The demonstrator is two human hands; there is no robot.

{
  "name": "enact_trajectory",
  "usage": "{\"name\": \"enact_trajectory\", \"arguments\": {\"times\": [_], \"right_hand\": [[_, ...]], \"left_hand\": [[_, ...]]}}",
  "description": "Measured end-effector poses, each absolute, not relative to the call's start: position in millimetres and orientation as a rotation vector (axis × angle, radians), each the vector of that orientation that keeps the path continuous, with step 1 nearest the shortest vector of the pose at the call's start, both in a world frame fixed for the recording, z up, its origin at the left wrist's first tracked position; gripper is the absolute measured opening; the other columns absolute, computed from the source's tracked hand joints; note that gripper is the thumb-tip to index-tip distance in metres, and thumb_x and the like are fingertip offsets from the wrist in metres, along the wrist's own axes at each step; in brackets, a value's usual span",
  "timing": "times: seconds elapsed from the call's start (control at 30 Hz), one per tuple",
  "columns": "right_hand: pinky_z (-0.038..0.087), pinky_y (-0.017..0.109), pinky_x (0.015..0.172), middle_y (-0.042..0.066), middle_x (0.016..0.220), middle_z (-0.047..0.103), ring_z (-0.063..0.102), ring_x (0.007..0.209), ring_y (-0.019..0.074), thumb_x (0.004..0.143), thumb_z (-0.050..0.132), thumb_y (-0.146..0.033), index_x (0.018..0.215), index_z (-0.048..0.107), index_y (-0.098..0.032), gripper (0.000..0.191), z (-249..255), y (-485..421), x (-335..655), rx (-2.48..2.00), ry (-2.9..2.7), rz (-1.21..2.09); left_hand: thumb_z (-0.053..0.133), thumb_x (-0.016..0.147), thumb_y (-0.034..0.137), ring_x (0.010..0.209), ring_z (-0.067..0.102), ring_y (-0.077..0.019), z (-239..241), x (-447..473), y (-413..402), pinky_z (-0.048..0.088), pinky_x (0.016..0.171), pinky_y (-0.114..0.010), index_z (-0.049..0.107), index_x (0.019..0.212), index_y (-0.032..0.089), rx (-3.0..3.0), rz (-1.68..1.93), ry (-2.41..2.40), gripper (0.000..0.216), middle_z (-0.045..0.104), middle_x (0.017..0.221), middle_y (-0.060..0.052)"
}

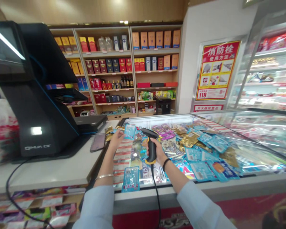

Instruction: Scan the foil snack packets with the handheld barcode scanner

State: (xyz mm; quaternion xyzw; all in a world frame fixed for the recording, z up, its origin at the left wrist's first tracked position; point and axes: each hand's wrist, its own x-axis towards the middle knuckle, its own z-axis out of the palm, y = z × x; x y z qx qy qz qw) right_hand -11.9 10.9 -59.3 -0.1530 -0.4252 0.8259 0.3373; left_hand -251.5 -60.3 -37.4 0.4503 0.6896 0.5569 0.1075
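My right hand (159,150) is wrapped round the handle of a black and yellow barcode scanner (152,150), whose head points left and whose cable hangs down over the freezer's front. At the left, my left hand (118,138) pinches the edge of a small blue snack packet (130,131) in front of the scanner head. Another blue packet (131,179) lies flat on the glass near the front edge, between my forearms. Right of the scanner spreads a loose pile of blue, gold and purple packets, among them a gold packet (190,138).
The glass-topped freezer (257,140) reaches far to the right. On the left, a white counter (54,173) carries a black checkout terminal (50,127) and a phone (98,142) near its edge. Shelves (109,73) of boxes and bottles stand behind.
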Motion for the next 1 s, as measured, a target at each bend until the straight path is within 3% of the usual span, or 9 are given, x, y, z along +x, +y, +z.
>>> {"name": "enact_trajectory", "arguments": {"times": [0.1, 0.23, 0.4, 0.67, 0.87, 1.0], "right_hand": [[0.041, 0.024, 0.034, -0.002, 0.045, 0.055, 0.051, 0.033, 0.0133, 0.077, 0.061, -0.048, 0.07, 0.057, -0.019, 0.03, -58, 10, -13, -0.358, -1.149, 2.132], [0.041, 0.024, 0.033, -0.002, 0.046, 0.056, 0.051, 0.033, 0.0135, 0.075, 0.063, -0.049, 0.074, 0.057, -0.019, 0.031, -58, 8, -13, -0.324, -1.173, 2.121], [0.041, 0.023, 0.032, -0.003, 0.048, 0.056, 0.051, 0.033, 0.0127, 0.069, 0.067, -0.051, 0.074, 0.057, -0.018, 0.035, -58, 6, -11, -0.316, -1.211, 2.092], [0.04, 0.023, 0.032, -0.003, 0.047, 0.056, 0.051, 0.033, 0.0125, 0.07, 0.064, -0.054, 0.075, 0.057, -0.017, 0.038, -58, 7, -9, -0.285, -1.229, 2.078], [0.04, 0.023, 0.032, -0.003, 0.048, 0.057, 0.051, 0.033, 0.0132, 0.073, 0.063, -0.051, 0.077, 0.058, -0.017, 0.034, -57, 6, -10, -0.237, -1.206, 2.08], [0.042, 0.023, 0.035, -0.002, 0.048, 0.056, 0.052, 0.035, 0.0136, 0.079, 0.056, -0.049, 0.076, 0.056, -0.017, 0.032, -55, 8, -9, -0.255, -1.197, 2.176]], "left_hand": [[0.06, 0.08, 0.042, 0.076, 0.068, -0.0205, -46, -256, -59, 0.057, 0.069, -0.035, 0.055, 0.088, 0.019, 1.246, 1.85, 2.174, 0.025, 0.067, 0.078, -0.004], [0.052, 0.085, 0.034, 0.077, 0.069, -0.0207, -46, -251, -66, 0.055, 0.07, -0.033, 0.056, 0.09, 0.02, 1.224, 1.853, 2.33, 0.015, 0.069, 0.081, -0.005], [0.049, 0.087, 0.03, 0.082, 0.069, -0.0216, -33, -228, -74, 0.05, 0.074, -0.03, 0.057, 0.091, 0.021, 1.333, 1.662, 2.635, 0.013, 0.071, 0.085, -0.007], [0.037, 0.095, 0.035, 0.075, 0.067, -0.0247, -22, -204, -78, 0.042, 0.068, -0.029, 0.057, 0.102, 0.02, 1.408, 1.115, 3.084, 0.026, 0.07, 0.079, -0.008], [0.036, 0.094, 0.04, 0.075, 0.067, -0.0257, -23, -205, -77, 0.044, 0.067, -0.03, 0.055, 0.103, 0.021, 1.507, 1.118, 3.082, 0.028, 0.071, 0.083, -0.008], [0.043, 0.089, 0.043, 0.07, 0.067, -0.0295, -33, -216, -70, 0.045, 0.061, -0.032, 0.048, 0.115, 0.019, 1.535, 1.094, 2.992, 0.036, 0.07, 0.077, -0.009]]}}
